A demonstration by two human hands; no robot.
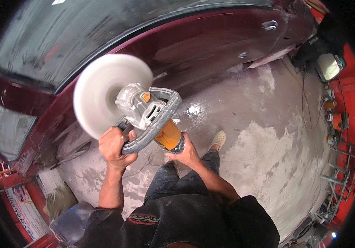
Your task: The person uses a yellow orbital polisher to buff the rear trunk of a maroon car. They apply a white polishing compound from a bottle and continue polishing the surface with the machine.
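Note:
A polisher (144, 113) with a grey metal head, a yellow body and a black loop handle is in both my hands. Closed around the near left side of the loop handle is my left hand (116, 146). My right hand (185, 152) grips the rear end of the yellow body. The large round white pad (99, 93) looks blurred, as if spinning, and is held against or just in front of the side of a dark red car (210, 41). Whether the pad touches the paint cannot be told, since the pad hides that spot.
Car windows (74, 33) stretch across the upper left. Wet patches mark the concrete floor (268, 157), and a thin cable (305, 103) runs over it at right. A loose car mirror (330, 67), cans and a metal frame (338, 180) line the red wall. A sack (60, 200) stands at lower left.

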